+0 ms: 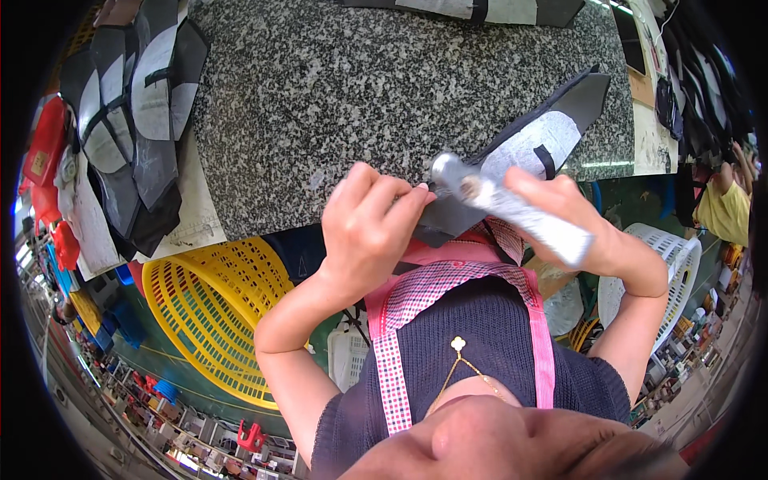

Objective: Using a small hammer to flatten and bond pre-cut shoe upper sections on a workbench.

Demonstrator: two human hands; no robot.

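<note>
The left hand [368, 228] pinches the dark cloth piece [520, 152] at its near corner; the piece looks thin and floppy. At 3 o'clock, the right hand [576, 216] is closed around a hammer [500, 200], best held at the handle.

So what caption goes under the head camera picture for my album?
Left hand pinches a dark shoe piece at a granite table while the right hand grips a hammer.

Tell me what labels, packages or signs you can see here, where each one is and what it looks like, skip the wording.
White patch: on the dark fabric piece held over the granite table; rounded, faint grey marks.
Pale sheet: right end of the table; long, off-white, blurred.
Red package: far left edge; with a small yellowish label, too small to tell more.
No screens show.
</note>
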